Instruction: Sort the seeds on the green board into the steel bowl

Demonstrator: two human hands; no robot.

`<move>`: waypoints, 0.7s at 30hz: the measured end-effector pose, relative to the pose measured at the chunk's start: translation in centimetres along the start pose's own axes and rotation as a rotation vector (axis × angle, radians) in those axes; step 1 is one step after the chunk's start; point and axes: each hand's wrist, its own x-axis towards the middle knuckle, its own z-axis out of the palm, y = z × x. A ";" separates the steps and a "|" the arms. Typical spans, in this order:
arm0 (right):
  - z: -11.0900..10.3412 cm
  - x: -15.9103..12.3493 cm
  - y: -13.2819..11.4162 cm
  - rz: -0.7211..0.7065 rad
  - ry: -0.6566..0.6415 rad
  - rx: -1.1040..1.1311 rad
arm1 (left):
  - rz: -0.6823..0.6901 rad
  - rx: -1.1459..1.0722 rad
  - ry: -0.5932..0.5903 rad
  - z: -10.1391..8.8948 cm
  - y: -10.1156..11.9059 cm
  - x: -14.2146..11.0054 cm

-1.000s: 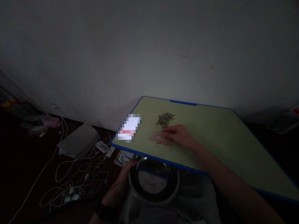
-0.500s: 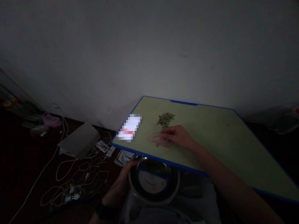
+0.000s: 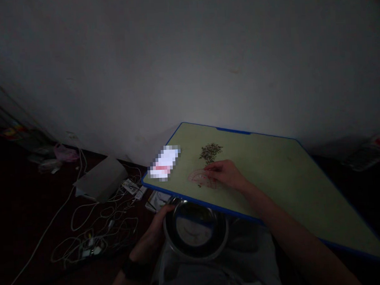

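Observation:
In the head view, my right hand [image 3: 226, 173] is over the board with its fingers pinched at the upper right of a clear protractor [image 3: 198, 178] with red markings. Just beyond the fingertips lies a loose pile of small dark seed-like bits [image 3: 211, 151]. A few more dark specks show at the protractor's lower edge. Below the near edge, my left hand [image 3: 160, 221] grips the left rim of a shiny metal bowl [image 3: 197, 251] above my lap. Its fingers are partly hidden behind the rim. Dim light hides what the bowl contains.
The pale green tabletop [image 3: 273, 172] has a blue rim and stands against a wall. A lit, blurred phone [image 3: 164, 162] lies at its left end. Tangled white cables [image 3: 101, 217], a power strip [image 3: 133, 188] and a grey box [image 3: 101, 178] are on the floor at left.
Almost nothing differs. Both hands, the bowl and the pile keep their places; my right fingertips may have shifted very slightly.

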 end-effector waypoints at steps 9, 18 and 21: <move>0.2 -0.2 0.2 -0.018 -0.002 0.003 | 0.138 0.030 0.041 0.0 0.5 -1.6; 0.8 -1.4 -0.3 -0.057 -0.035 -0.045 | 0.125 0.042 0.047 -0.4 -0.2 -1.1; 1.1 -1.9 -0.6 -0.079 -0.075 -0.037 | 0.176 0.073 0.018 -0.2 -0.1 -1.2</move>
